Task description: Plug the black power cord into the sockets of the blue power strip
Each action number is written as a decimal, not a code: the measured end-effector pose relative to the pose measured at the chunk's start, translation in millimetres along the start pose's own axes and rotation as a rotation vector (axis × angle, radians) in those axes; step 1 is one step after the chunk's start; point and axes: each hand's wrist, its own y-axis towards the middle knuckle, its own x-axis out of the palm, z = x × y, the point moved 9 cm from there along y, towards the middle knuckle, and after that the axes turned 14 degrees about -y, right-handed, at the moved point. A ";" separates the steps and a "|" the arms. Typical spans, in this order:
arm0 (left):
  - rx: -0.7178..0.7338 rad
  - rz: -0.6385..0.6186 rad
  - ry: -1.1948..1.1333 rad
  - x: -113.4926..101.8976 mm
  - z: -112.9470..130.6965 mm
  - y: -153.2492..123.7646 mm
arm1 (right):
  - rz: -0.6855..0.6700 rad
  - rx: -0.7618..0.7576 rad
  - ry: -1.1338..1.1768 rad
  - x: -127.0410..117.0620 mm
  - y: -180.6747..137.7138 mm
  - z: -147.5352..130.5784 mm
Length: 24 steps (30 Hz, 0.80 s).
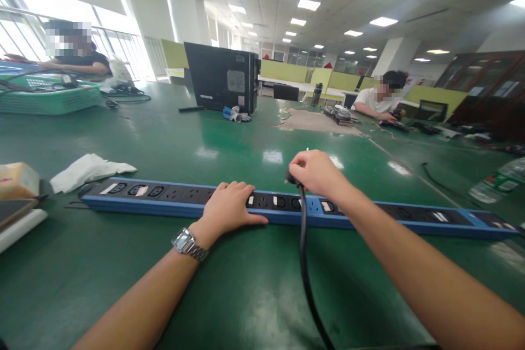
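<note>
A long blue and black power strip (pixel 164 201) lies across the green table (pixel 229 284) in front of me. My left hand (pixel 227 208), with a metal watch on the wrist, rests flat on top of the strip near its middle. My right hand (pixel 314 170) is closed around a black plug (pixel 292 179) held just above the strip's sockets. The plug's black cable (pixel 305 262) runs down toward me over the table.
A white cloth (pixel 88 169) and a small box (pixel 18 179) lie at the left. A black computer case (pixel 221 76) stands at the back, a green basket (pixel 49 97) far left, a plastic bottle (pixel 498 183) at right. Two people sit at the far side.
</note>
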 end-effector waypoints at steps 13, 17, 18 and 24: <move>-0.015 -0.024 0.004 0.2 -1.8 0.7 | -0.168 0.000 0.012 27.6 -38.7 69.0; -0.015 -0.026 0.004 -0.1 -1.2 0.1 | -0.129 0.016 -0.151 24.2 -32.4 63.2; -0.015 -0.027 0.005 -0.1 -1.0 0.0 | -0.134 0.023 -0.147 25.3 -31.6 65.2; -0.007 -0.023 0.012 0.2 -0.9 0.6 | -0.154 0.031 -0.078 35.0 -34.8 65.8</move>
